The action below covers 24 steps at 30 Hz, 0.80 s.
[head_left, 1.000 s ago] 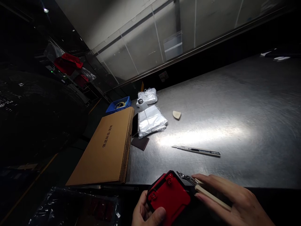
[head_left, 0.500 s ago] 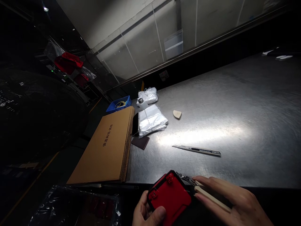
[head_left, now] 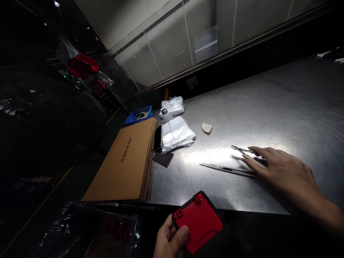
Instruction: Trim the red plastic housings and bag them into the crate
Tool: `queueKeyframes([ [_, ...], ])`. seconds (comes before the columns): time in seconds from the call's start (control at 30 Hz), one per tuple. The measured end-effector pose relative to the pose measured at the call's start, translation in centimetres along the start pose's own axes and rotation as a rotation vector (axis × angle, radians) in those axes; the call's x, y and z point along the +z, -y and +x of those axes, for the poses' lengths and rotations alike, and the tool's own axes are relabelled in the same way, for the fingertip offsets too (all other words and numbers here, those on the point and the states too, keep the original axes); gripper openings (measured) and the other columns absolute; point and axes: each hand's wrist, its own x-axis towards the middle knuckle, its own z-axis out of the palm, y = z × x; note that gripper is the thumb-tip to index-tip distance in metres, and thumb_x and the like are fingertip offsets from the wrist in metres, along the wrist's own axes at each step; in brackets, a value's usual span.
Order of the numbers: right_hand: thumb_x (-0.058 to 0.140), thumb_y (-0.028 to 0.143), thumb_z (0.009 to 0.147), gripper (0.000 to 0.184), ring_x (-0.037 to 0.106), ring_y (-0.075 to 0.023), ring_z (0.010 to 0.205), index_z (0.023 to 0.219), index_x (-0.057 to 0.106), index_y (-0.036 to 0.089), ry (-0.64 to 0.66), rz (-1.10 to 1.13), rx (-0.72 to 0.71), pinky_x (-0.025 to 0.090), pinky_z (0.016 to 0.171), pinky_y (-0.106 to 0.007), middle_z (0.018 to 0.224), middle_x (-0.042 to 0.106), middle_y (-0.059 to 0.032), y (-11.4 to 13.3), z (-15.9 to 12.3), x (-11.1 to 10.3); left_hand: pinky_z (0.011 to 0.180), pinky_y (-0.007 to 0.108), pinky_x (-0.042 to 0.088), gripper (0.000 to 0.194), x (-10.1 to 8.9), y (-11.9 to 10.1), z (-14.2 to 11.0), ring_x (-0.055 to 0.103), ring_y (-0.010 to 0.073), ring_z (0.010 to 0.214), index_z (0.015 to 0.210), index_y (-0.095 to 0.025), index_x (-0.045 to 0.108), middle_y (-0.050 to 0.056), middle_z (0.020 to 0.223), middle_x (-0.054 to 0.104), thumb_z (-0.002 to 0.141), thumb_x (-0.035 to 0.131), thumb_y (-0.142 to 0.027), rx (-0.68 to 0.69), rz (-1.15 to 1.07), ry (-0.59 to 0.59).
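My left hand (head_left: 172, 238) grips a square red plastic part with a black rim (head_left: 202, 222) by its left side, thumb on the red face, in front of the bench edge. Above the metal bench, my right hand (head_left: 276, 170) is closed around the pale handles of a pair of nippers (head_left: 251, 157), their jaws pointing left. Under and beside that hand lies a slim utility knife (head_left: 228, 170), its right end partly covered by the fingers. A small cream-coloured block (head_left: 206, 128) rests farther back on the bench.
Stacked flat cardboard (head_left: 123, 161) stands at the bench's left end. Beside it are bagged white sheets (head_left: 177, 134), a bottle (head_left: 166, 115), a dark brown square (head_left: 163, 159) and a blue bin (head_left: 138, 114). A plastic-lined container (head_left: 88, 229) is below left.
My right hand has carried the nippers away from the red part, up and right over the bench beside the knife. The left hand still holds the red part.
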Motion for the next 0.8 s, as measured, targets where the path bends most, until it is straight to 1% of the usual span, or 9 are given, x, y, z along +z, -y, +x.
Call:
queueKeyframes([
  [0.13, 0.042, 0.051, 0.097, 0.053, 0.063, -0.0338, 0.093, 0.121, 0.064, 0.009, -0.020, -0.071, -0.048, 0.046, 0.078, -0.043, 0.103, 0.071, -0.0169, -0.1, 1.0, 1.2, 0.072, 0.031, 0.056, 0.051, -0.5, 0.4, 0.4, 0.075, 0.0285, 0.088, 0.102, -0.014, 0.073, 0.013, 0.093, 0.078, 0.067, 0.087, -0.048, 0.001, -0.002, 0.016],
  [0.23, 0.042, 0.049, 0.097, 0.054, 0.061, -0.0333, 0.093, 0.124, 0.063, 0.007, -0.032, -0.103, -0.086, 0.045, 0.080, -0.044, 0.105, 0.069, -0.0170, -0.3, 1.1, 1.9, 0.063, 0.026, 0.054, 0.054, -0.5, 0.5, 0.7, 0.075, 0.0272, 0.083, 0.105, -0.014, 0.072, 0.014, 0.094, 0.078, 0.067, 0.086, -0.050, -0.030, 0.036, -0.004],
  [0.3, 0.038, 0.051, 0.098, 0.057, 0.060, -0.0331, 0.093, 0.125, 0.062, 0.006, -0.042, -0.118, -0.096, 0.045, 0.082, -0.044, 0.104, 0.069, -0.0176, -0.5, 1.2, 2.2, 0.061, 0.026, 0.054, 0.057, -0.4, 0.5, 0.9, 0.075, 0.0274, 0.082, 0.106, -0.014, 0.071, 0.014, 0.096, 0.078, 0.066, 0.086, -0.052, -0.053, 0.061, -0.021],
  [0.37, 0.030, 0.054, 0.100, 0.064, 0.060, -0.0351, 0.101, 0.127, 0.060, 0.004, -0.058, -0.129, -0.101, 0.043, 0.092, -0.048, 0.111, 0.068, -0.0202, -0.8, 1.2, 2.6, 0.062, 0.026, 0.054, 0.059, -0.3, 0.4, 1.1, 0.075, 0.0280, 0.084, 0.106, -0.014, 0.070, 0.014, 0.096, 0.078, 0.065, 0.086, -0.053, -0.064, 0.066, -0.021],
  [0.47, 0.018, 0.059, 0.100, 0.077, 0.048, -0.0406, 0.127, 0.133, 0.055, 0.000, -0.075, -0.142, -0.119, 0.027, 0.112, -0.056, 0.131, 0.060, -0.0264, -1.1, 1.2, 3.2, 0.064, 0.026, 0.055, 0.055, -0.1, -0.1, 1.3, 0.075, 0.0262, 0.082, 0.104, -0.013, 0.071, 0.014, 0.095, 0.078, 0.067, 0.086, -0.051, -0.016, 0.081, 0.007],
  [0.53, 0.015, 0.059, 0.100, 0.078, 0.041, -0.0408, 0.135, 0.135, 0.053, 0.000, -0.063, -0.149, -0.141, 0.020, 0.116, -0.057, 0.138, 0.056, -0.0267, -1.2, 1.1, 3.5, 0.067, 0.027, 0.056, 0.053, -0.1, -0.8, 1.4, 0.075, 0.0235, 0.077, 0.104, -0.013, 0.071, 0.014, 0.098, 0.078, 0.067, 0.088, -0.047, 0.027, 0.136, 0.022],
  [0.6, 0.019, 0.056, 0.101, 0.074, 0.042, -0.0390, 0.135, 0.136, 0.052, 0.001, -0.042, -0.152, -0.156, 0.022, 0.117, -0.054, 0.138, 0.056, -0.0254, -1.2, 1.1, 3.7, 0.070, 0.028, 0.057, 0.052, -0.1, -1.9, 1.5, 0.075, 0.0236, 0.077, 0.107, -0.014, 0.071, 0.014, 0.102, 0.078, 0.067, 0.088, -0.043, 0.067, 0.226, 0.023],
  [0.73, 0.024, 0.053, 0.101, 0.068, 0.045, -0.0378, 0.132, 0.136, 0.052, 0.001, -0.023, -0.151, -0.138, 0.025, 0.117, -0.051, 0.137, 0.056, -0.0249, -1.2, 1.1, 3.7, 0.081, 0.031, 0.057, 0.050, 0.0, -3.9, 1.4, 0.073, 0.0310, 0.098, 0.112, -0.017, 0.070, 0.013, 0.109, 0.077, 0.070, 0.086, -0.039, 0.180, 0.388, 0.014],
  [0.8, 0.023, 0.054, 0.101, 0.069, 0.045, -0.0373, 0.133, 0.136, 0.051, 0.002, -0.016, -0.146, -0.128, 0.025, 0.117, -0.051, 0.138, 0.056, -0.0248, -1.1, 1.1, 3.7, 0.085, 0.032, 0.057, 0.049, 0.2, -4.3, 1.3, 0.073, 0.0319, 0.101, 0.111, -0.018, 0.070, 0.012, 0.110, 0.077, 0.069, 0.086, -0.038, 0.221, 0.428, -0.013],
])
